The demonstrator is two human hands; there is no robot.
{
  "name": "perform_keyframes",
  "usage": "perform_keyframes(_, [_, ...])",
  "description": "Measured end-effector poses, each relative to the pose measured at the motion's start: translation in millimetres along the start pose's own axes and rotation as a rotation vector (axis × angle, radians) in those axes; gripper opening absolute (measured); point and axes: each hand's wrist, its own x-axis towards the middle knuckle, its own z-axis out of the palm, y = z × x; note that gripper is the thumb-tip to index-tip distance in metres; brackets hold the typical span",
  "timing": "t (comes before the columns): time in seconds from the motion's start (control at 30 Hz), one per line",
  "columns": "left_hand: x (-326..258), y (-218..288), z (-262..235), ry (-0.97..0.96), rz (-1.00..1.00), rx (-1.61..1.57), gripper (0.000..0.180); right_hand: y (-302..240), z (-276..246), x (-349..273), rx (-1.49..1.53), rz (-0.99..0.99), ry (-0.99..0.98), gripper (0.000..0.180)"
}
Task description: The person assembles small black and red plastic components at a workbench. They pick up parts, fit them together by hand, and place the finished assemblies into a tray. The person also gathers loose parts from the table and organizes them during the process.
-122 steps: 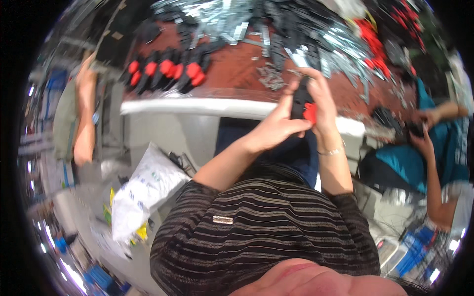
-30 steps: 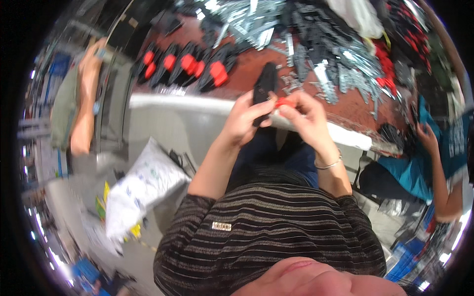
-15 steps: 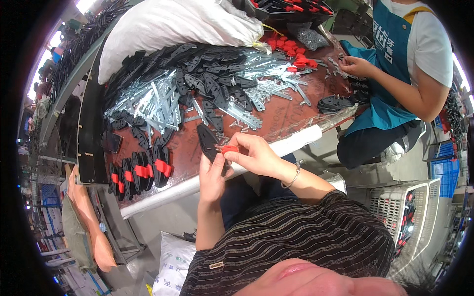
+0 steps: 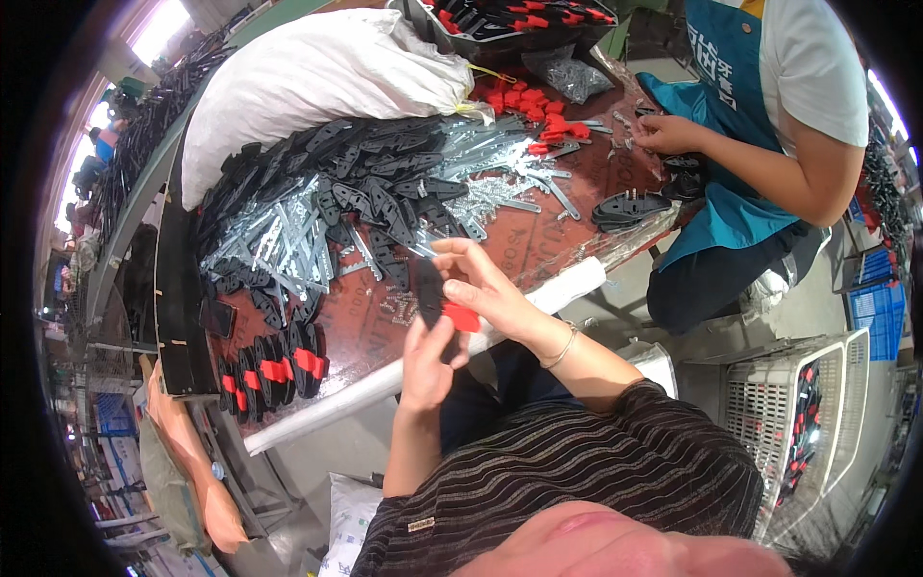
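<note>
Black part [image 4: 430,290] between left hand [image 4: 428,361], right hand [image 4: 486,287]

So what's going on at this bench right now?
A person in a striped top holds a black part with a red piece over the table edge, left hand below it, right hand above. The brown table carries heaps of black parts and silver metal strips, with a row of finished black-and-red pieces at its near-left end. Across the corner, a co-worker in a teal apron handles small parts with one hand.
</note>
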Motion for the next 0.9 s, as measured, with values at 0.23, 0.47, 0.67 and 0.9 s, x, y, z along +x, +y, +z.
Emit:
perform_keyframes(0.23, [-9.2,-11.3,8.6,-0.007,-0.047,0.027,0.033,3.8,15.8,-4.4,0.138,0.025,0.043,0.029])
perform_keyframes(0.47, [-13.8,-10.3,12.4,-0.002,0.022,0.023,0.034,-4.5,25.1,-11.1,0.138,-0.003,0.046,0.029])
perform_keyframes(0.67, [-24.5,-4.9,8.2,-0.013,-0.020,0.087,0.029,1.9,30.3,-10.0,0.093,0.046,-0.018,0.026])
perform_keyframes(0.9, [-37.4,-1.7,-1.4,-0.021,0.056,0.085,0.034,0.1,49.0,-11.8,0.194,0.045,-0.003,0.034])
